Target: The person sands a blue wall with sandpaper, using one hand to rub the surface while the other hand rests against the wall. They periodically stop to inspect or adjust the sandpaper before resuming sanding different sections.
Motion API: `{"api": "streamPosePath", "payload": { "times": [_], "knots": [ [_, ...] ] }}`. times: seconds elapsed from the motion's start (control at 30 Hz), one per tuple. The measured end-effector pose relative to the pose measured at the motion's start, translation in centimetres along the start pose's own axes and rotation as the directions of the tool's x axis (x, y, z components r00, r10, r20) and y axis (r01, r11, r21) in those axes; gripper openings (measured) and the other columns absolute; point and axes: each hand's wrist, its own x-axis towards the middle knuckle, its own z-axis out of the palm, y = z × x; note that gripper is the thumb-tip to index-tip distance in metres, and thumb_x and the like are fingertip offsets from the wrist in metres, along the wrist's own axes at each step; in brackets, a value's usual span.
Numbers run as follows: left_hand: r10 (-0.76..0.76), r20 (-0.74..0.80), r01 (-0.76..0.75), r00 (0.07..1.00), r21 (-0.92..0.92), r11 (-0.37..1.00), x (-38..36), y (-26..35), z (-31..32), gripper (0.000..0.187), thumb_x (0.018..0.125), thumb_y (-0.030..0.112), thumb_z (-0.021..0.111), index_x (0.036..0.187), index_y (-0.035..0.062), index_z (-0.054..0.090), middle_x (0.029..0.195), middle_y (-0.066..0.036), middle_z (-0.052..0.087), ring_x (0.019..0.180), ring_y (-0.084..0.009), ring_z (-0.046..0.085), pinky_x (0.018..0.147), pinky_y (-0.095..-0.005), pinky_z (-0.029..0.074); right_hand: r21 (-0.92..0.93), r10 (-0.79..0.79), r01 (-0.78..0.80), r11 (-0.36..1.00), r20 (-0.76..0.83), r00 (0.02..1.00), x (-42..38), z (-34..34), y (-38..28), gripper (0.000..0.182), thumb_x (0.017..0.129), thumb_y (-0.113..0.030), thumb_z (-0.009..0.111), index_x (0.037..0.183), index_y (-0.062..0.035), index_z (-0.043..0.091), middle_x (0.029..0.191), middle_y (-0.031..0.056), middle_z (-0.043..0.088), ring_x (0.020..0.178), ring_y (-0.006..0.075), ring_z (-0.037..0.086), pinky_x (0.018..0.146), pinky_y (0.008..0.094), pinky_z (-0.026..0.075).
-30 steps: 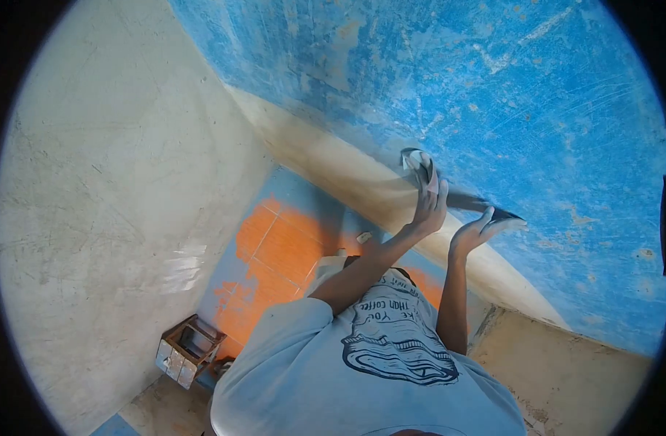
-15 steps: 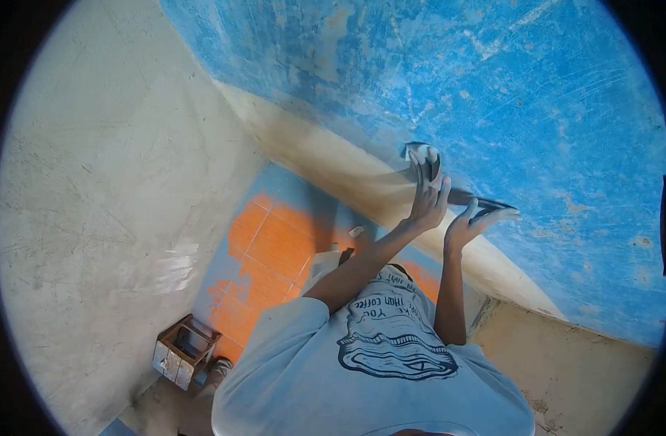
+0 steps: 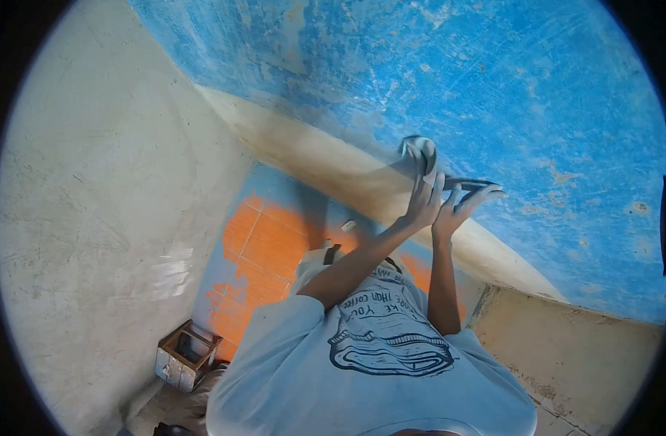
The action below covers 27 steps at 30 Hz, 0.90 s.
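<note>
A dark grey sheet of sandpaper runs between my two hands along the lower part of a blue, scuffed wall. Its left end curls around the fingers of my left hand, which are pressed together and point up the wall. Close beside it, my right hand grips the other end, its fingers stretched out to the right along the sheet. Whitish dust coats the fingertips of both hands. The hands are almost touching at the wrists' upper side.
A cream band borders the blue wall's lower edge. To the left stands a pale plaster wall. Below are orange-and-grey floor tiles, a small light block, and a worn wooden box by the left wall.
My right hand has come up and left, closer to my left hand, and the sandpaper between them lies more level. The whole view has shifted slightly.
</note>
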Motion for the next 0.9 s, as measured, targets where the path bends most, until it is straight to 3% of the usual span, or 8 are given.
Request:
{"api": "streamPosePath", "payload": {
  "times": [0.03,0.13,0.2,0.3,0.53,0.73,0.83,0.9],
  "knots": [
    [-0.078,0.161,0.082,0.984,-0.022,0.996,-0.7,0.4,-0.1,0.053,0.109,0.023,0.038,0.148,-0.0127,0.037,0.136,-0.033,0.053,0.132,-0.0402,0.050,0.113,-0.0493,0.035,-0.007,0.019,-0.018,1.000,0.019,1.000,0.0,-0.3,0.3,0.076,0.108,-0.022,0.048,0.163,-0.0014,-0.001,0.167,0.0218,-0.022,0.156,0.0379,-0.015,0.126,0.0480,0.001],
    [-0.074,-0.282,0.046,0.957,-0.103,0.994,2.9,-11.1,1.2,0.061,0.109,0.028,0.039,0.156,-0.0078,0.024,0.156,-0.028,0.031,0.149,-0.0395,0.026,0.123,-0.0493,0.019,-0.028,0.048,-0.045,0.999,0.092,0.995,0.4,-2.6,0.3,0.076,0.110,-0.034,0.042,0.163,-0.0024,-0.004,0.167,0.0246,-0.020,0.156,0.0406,-0.014,0.125,0.0521,0.003],
    [0.112,-0.396,0.054,0.911,0.385,0.921,8.9,-18.4,-3.3,0.062,0.111,0.028,0.038,0.159,-0.0064,0.018,0.163,-0.026,0.025,0.149,-0.0395,0.025,0.123,-0.0490,0.019,-0.053,0.107,-0.102,0.993,0.108,0.988,0.5,-4.7,0.5,0.076,0.111,-0.037,0.040,0.163,-0.0040,-0.003,0.167,0.0246,-0.019,0.156,0.0405,-0.013,0.125,0.0523,0.004],
    [-0.162,-0.363,0.167,0.917,-0.020,0.986,10.1,-12.2,-4.3,0.065,0.107,0.018,0.045,0.159,-0.0074,0.017,0.167,-0.028,0.011,0.155,-0.0392,0.017,0.127,-0.0459,0.012,-0.093,0.142,-0.143,0.985,-0.019,0.990,1.2,-7.2,3.5,0.075,0.111,-0.041,0.037,0.164,-0.0057,-0.002,0.168,0.0249,-0.017,0.156,0.0405,-0.010,0.125,0.0531,0.006],
    [-0.004,0.146,-0.005,0.989,0.066,0.998,-4.7,0.1,6.6,0.072,0.110,0.039,0.039,0.159,-0.0081,0.015,0.164,-0.033,0.013,0.153,-0.0432,0.017,0.124,-0.0477,0.013,-0.024,0.159,-0.168,0.986,-0.213,0.964,4.2,-11.3,7.4,0.076,0.110,-0.045,0.038,0.165,-0.0082,0.000,0.169,0.0210,-0.014,0.157,0.0368,-0.009,0.126,0.0510,0.002],
    [-0.402,-0.279,0.154,0.872,-0.622,0.767,5.8,-5.3,2.2,0.066,0.111,0.035,0.040,0.159,-0.0042,0.019,0.162,-0.029,0.024,0.149,-0.0403,0.027,0.123,-0.0462,0.022,0.029,0.251,-0.250,0.968,-0.144,0.957,2.7,-16.7,11.6,0.077,0.111,-0.036,0.039,0.162,-0.0033,-0.008,0.170,0.0184,-0.015,0.158,0.0336,-0.009,0.126,0.0462,-0.001],
    [-0.213,-0.296,0.102,0.931,-0.347,0.932,0.1,-4.2,9.7,0.065,0.111,0.034,0.040,0.158,-0.0055,0.019,0.161,-0.028,0.025,0.149,-0.0394,0.028,0.122,-0.0466,0.024,0.061,0.269,-0.264,0.963,-0.116,0.956,3.2,-17.2,12.8,0.080,0.111,-0.036,0.040,0.161,-0.0019,-0.013,0.169,0.0182,-0.018,0.157,0.0334,-0.012,0.126,0.0450,-0.003],
    [-0.266,-0.072,0.253,0.961,-0.151,0.956,-6.8,2.8,14.0,0.065,0.112,0.030,0.038,0.157,-0.0101,0.015,0.162,-0.030,0.022,0.150,-0.0399,0.025,0.123,-0.0471,0.022,0.060,0.270,-0.266,0.962,-0.083,0.959,2.9,-17.4,13.3,0.081,0.111,-0.034,0.040,0.160,-0.0020,-0.016,0.169,0.0185,-0.020,0.157,0.0332,-0.014,0.126,0.0446,-0.004]
  ]
}}
